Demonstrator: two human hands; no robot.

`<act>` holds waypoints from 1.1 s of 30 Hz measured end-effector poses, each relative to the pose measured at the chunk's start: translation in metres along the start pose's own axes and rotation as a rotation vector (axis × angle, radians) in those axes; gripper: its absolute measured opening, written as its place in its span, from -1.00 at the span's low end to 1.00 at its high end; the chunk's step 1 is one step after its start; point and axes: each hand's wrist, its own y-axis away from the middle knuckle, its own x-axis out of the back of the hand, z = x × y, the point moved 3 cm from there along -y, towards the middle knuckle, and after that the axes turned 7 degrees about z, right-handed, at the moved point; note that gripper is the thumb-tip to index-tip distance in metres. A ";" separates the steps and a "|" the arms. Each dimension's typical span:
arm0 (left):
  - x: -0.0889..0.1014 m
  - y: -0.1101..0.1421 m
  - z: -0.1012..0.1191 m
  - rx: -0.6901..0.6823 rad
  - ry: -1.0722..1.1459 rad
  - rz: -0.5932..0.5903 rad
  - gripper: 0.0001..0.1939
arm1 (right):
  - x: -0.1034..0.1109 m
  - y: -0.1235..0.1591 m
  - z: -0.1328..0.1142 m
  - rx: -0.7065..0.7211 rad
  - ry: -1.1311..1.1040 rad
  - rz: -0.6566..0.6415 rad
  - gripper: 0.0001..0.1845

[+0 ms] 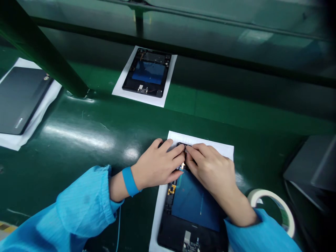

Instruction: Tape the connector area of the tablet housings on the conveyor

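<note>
An opened tablet with its inside showing lies on a white sheet in front of me. Its large blue-grey battery panel, yellow flex piece and a small circuit board at the near end are visible. My left hand, with a blue wrist strap, rests at the tablet's far left corner, fingers bent but apart, thumb separate. My right hand is closed in a pinch at the far edge, its fingertips meeting the left ones. Whatever it pinches is hidden or too small to name.
Another opened tablet lies on white paper at the back. A dark closed device sits on paper at left, beside a green post. At right are a tape roll and a grey box-like object on the green table.
</note>
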 end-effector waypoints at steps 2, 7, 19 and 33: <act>0.000 0.000 0.000 0.003 0.002 -0.002 -0.59 | 0.001 -0.001 0.000 0.006 -0.010 -0.044 -0.80; -0.001 0.000 0.000 0.007 -0.001 -0.017 -0.58 | 0.000 -0.008 0.010 0.012 -0.136 -0.223 -0.77; -0.003 -0.003 0.006 0.098 -0.010 0.011 -0.59 | -0.002 -0.028 0.027 0.005 -0.342 -0.469 -0.75; 0.056 0.001 -0.109 0.373 -0.260 0.107 -0.66 | 0.021 0.033 -0.009 -0.017 -0.196 -0.165 -0.48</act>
